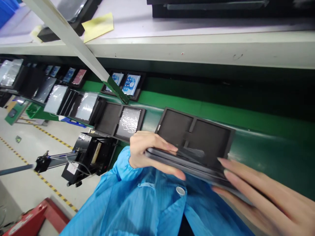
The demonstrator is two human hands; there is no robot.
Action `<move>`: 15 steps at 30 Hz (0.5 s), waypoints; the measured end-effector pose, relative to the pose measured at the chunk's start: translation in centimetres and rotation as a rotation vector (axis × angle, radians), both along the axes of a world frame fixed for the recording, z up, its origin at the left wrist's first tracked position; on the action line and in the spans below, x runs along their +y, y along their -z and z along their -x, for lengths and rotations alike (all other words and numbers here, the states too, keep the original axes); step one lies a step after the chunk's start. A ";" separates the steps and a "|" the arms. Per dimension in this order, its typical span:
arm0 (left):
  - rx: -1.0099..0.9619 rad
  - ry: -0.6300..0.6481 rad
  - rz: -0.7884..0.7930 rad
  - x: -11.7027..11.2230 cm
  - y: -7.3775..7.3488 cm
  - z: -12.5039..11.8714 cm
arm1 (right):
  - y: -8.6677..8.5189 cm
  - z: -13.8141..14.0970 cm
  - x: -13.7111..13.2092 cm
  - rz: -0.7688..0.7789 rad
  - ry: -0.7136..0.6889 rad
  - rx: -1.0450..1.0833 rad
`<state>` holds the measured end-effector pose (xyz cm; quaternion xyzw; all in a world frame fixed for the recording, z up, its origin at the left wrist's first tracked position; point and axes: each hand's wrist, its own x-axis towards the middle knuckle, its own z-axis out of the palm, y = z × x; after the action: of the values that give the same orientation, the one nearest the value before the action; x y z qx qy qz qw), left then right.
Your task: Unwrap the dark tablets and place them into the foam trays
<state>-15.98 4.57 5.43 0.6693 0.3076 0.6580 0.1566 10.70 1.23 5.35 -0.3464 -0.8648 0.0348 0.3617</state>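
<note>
My left hand (150, 152) is closed on the near left edge of a flat dark panel (189, 162), thumb under it and fingers on top. My right hand (261, 193) holds the same panel at its right end, fingers stretched along its upper face and thumb beneath. The panel hovers just above an empty black two-pocket tray (197, 131) that lies on the green conveyor belt (258, 131). My blue smock sleeve (137, 203) fills the lower middle.
More black trays (118, 119) follow along the belt to the left, some with film-wrapped panels (129, 121). A grey slanted bar (73, 42) crosses above them. A white shelf (197, 46) runs overhead. A black machine (91, 155) stands beside the belt, over a floor with yellow-black tape.
</note>
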 end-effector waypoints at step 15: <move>0.389 0.261 0.206 0.2 -0.2 2.1 | 4.7 1.3 2.2 0.407 -0.084 0.795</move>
<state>-18.13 4.82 5.59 0.7978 0.3083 0.4561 0.2456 9.41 3.42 0.63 -0.3349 -0.6474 0.3494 0.5887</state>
